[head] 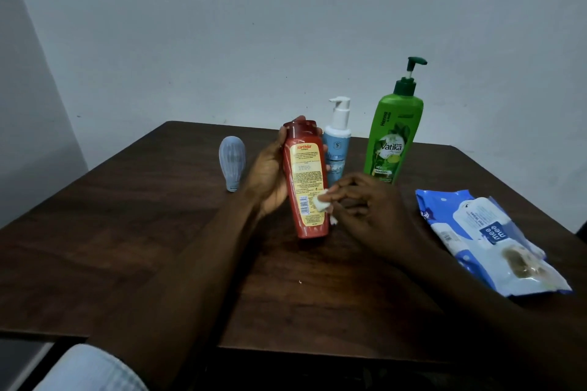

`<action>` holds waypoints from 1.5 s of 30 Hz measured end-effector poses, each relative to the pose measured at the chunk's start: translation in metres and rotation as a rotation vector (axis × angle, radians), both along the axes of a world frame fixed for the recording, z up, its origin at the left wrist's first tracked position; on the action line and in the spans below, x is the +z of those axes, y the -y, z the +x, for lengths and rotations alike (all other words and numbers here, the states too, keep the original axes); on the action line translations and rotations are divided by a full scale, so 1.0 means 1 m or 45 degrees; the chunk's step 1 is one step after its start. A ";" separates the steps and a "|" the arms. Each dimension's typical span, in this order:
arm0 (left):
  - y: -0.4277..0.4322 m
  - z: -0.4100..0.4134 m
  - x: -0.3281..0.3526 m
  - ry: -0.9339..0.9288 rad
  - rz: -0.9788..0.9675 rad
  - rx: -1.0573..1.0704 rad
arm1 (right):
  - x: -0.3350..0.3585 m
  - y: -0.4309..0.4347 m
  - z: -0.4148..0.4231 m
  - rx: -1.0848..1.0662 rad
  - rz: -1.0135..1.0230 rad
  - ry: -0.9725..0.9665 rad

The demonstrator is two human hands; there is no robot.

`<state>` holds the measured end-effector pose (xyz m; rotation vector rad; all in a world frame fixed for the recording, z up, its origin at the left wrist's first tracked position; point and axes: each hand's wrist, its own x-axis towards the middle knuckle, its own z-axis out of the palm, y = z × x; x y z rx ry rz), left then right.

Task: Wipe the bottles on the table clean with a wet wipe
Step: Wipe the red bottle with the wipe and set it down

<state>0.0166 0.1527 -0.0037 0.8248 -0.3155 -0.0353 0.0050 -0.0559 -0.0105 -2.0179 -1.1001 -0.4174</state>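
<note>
My left hand [266, 174] grips a red shampoo bottle [307, 181] with a yellow label, held tilted above the table, cap end away from me. My right hand [365, 203] pinches a small bunched white wet wipe [322, 202] and presses it against the bottle's lower right side. Behind them stand a light blue pump bottle [337, 143] and a tall green pump bottle [394, 133]. A small pale blue ribbed bottle [232, 162] stands upside down at the left.
A blue and white pack of wet wipes [489, 238] lies flat at the right of the dark wooden table [127, 232]. The table's back edge meets a plain grey wall. A light sleeve or knee shows at the bottom left.
</note>
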 end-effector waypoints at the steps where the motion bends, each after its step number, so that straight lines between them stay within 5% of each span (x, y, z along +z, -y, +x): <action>1: 0.000 0.001 -0.001 -0.007 0.011 -0.006 | -0.002 0.003 -0.005 -0.002 -0.051 -0.006; 11: -0.004 0.003 -0.004 -0.058 0.000 0.007 | -0.004 0.010 -0.021 -0.020 -0.260 0.096; 28: -0.002 0.005 -0.005 -0.023 -0.111 0.022 | 0.055 -0.056 0.037 -0.172 0.085 0.330; 45: -0.003 -0.004 -0.003 -0.124 -0.077 0.007 | 0.022 -0.071 0.034 -0.148 0.014 0.658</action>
